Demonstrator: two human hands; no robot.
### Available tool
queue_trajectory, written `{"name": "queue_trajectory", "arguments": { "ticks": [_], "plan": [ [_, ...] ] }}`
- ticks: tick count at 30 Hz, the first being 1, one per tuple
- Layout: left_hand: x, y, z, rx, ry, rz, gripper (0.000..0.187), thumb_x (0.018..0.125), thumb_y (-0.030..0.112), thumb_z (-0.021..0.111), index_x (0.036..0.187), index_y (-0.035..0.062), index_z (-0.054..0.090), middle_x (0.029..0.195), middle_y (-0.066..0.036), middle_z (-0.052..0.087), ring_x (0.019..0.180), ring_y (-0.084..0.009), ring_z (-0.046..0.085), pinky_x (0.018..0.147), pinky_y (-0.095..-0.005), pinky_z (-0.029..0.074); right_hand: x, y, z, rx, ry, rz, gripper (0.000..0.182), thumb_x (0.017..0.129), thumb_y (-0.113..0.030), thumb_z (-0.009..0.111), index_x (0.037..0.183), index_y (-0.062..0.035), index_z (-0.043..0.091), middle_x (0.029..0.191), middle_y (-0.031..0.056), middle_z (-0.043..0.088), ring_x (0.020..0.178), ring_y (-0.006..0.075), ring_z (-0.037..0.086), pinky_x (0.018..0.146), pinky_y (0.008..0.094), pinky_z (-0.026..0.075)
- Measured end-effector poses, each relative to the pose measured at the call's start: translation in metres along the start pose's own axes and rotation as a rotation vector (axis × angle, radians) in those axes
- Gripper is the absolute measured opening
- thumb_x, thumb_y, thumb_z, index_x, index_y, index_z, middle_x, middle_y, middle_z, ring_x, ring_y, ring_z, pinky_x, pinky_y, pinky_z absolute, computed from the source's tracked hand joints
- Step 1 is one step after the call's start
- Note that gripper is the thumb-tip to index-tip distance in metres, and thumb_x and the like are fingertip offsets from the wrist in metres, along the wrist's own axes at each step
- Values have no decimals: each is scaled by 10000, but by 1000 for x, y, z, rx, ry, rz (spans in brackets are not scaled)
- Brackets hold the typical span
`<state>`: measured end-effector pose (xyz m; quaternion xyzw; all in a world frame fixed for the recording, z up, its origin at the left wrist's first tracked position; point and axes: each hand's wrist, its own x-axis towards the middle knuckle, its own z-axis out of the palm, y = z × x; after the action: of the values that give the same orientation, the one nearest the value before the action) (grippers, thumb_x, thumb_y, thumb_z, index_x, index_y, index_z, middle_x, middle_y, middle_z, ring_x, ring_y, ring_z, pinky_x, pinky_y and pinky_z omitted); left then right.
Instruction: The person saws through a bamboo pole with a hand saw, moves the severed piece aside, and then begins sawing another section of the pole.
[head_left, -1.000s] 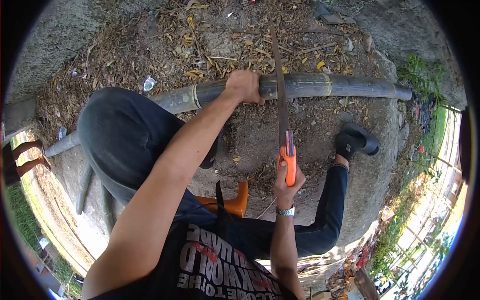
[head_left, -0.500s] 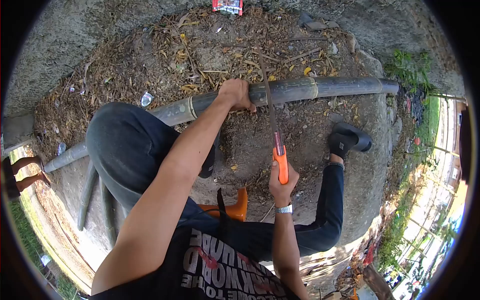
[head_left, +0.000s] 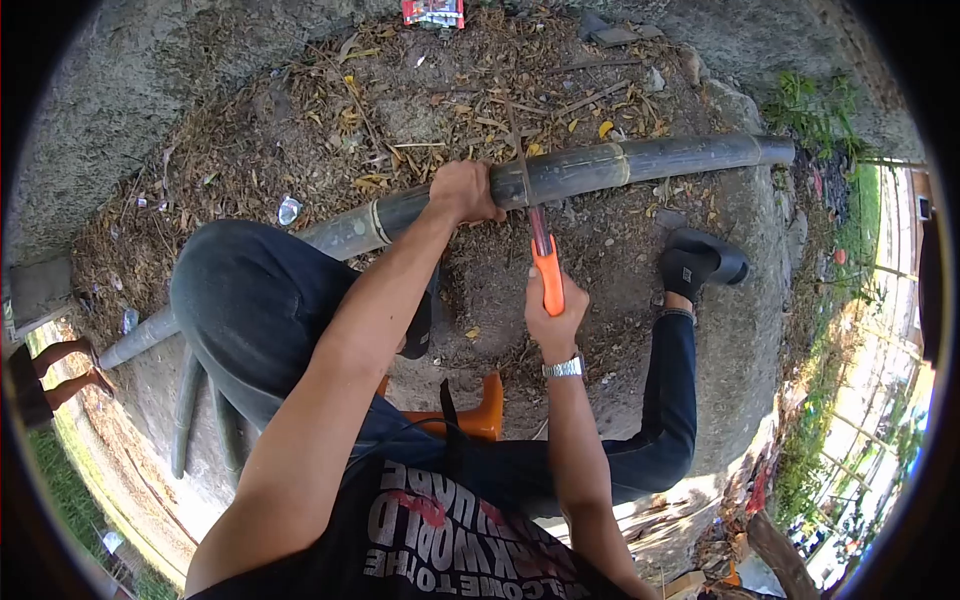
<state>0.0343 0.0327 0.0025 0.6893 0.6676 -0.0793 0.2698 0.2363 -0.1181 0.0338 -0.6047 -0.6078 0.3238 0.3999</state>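
A long bamboo pole (head_left: pixel 690 157) lies across the ground in front of me, rising a little from left to right. My left hand (head_left: pixel 465 190) is closed around the pole near its middle. Just right of it, the thin blade of a hand saw (head_left: pixel 550 280) crosses the bamboo. My right hand (head_left: pixel 557 312) grips the saw's orange handle, with the handle end close to the pole's near side. My bent left knee hides part of the bamboo.
An orange plastic stool (head_left: pixel 487 412) is beneath me. More bamboo poles (head_left: pixel 186 410) lie at left, near another person's legs (head_left: pixel 65 370). My sandalled foot (head_left: pixel 700 262) rests at right. Dry leaves and litter cover the soil before a concrete wall (head_left: pixel 130 80).
My right hand has pushed the saw forward, so its handle is nearer the pole. My left hand keeps its grip on the bamboo.
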Motion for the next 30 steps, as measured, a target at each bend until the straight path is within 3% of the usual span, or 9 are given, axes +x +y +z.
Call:
{"name": "queue_trajectory", "arguments": {
  "ticks": [4, 7, 11, 14, 16, 17, 21, 23, 30],
  "plan": [
    [5, -4, -11, -39, -76, -10, 843, 646, 564, 898, 1287, 61, 681, 1123, -168, 771, 1072, -329, 746, 926, -433, 603, 24, -19, -1, -13, 41, 7, 218, 944, -177, 747, 817, -16, 674, 577, 65, 561, 460, 161, 510, 489, 331, 414],
    [15, -7, -9, -26, -118, 4, 846, 641, 567, 902, 1281, 56, 687, 1139, -175, 767, 1079, -332, 742, 926, -433, 603, -52, -8, -46, 72, 1, 176, 195, 951, -164, 718, 842, -8, 679, 588, 66, 571, 474, 162, 514, 499, 341, 420],
    [11, -9, -13, -69, -172, 16, 844, 642, 574, 897, 1264, 43, 690, 1133, -172, 768, 1071, -334, 742, 930, -440, 603, -189, 11, -122, -333, -123, 75, 177, 927, -191, 704, 862, -26, 701, 599, 66, 597, 491, 213, 594, 507, 366, 443],
    [10, -4, -4, -31, -147, -15, 840, 641, 591, 885, 1245, 40, 691, 1124, -166, 770, 1077, -326, 741, 938, -446, 600, -168, -12, -118, -228, -162, 152, 167, 929, -174, 705, 853, -25, 706, 593, 64, 597, 480, 205, 584, 496, 362, 436],
    [10, -2, -1, 10, -133, 10, 833, 643, 608, 871, 1235, 49, 693, 1116, -160, 771, 1069, -324, 744, 936, -447, 600, -99, -3, -79, -196, -68, 14, 171, 930, -171, 716, 838, -28, 703, 590, 63, 605, 466, 198, 578, 486, 354, 434],
    [9, -3, 1, 22, -91, 12, 836, 639, 605, 870, 1242, 55, 691, 1108, -160, 772, 1058, -327, 747, 931, -443, 603, -62, 6, -55, -3, -91, 219, 182, 926, -170, 731, 818, -29, 692, 588, 85, 601, 453, 207, 568, 482, 352, 439],
    [21, -6, -18, 21, -107, 52, 826, 599, 603, 873, 1208, 67, 715, 1105, -165, 772, 1054, -332, 745, 924, -436, 601, 4, -7, -11, -38, -8, -15, 197, 901, -161, 752, 785, -32, 658, 606, 117, 605, 464, 264, 582, 489, 367, 449],
    [20, -4, -8, 29, -166, 52, 829, 572, 618, 880, 1170, 61, 739, 1107, -178, 771, 1069, -336, 739, 951, -436, 585, -13, 0, -28, -118, -90, -50, 172, 883, -153, 764, 803, -40, 662, 622, 121, 620, 490, 302, 613, 499, 379, 457],
    [35, -10, -1, -4, -195, 74, 849, 588, 603, 882, 1218, 55, 729, 1137, -187, 765, 1103, -341, 728, 983, -444, 571, -166, 3, -122, -364, -169, 38, 93, 855, -142, 749, 864, -60, 707, 637, 105, 643, 522, 301, 650, 533, 389, 510]
  ]
}}
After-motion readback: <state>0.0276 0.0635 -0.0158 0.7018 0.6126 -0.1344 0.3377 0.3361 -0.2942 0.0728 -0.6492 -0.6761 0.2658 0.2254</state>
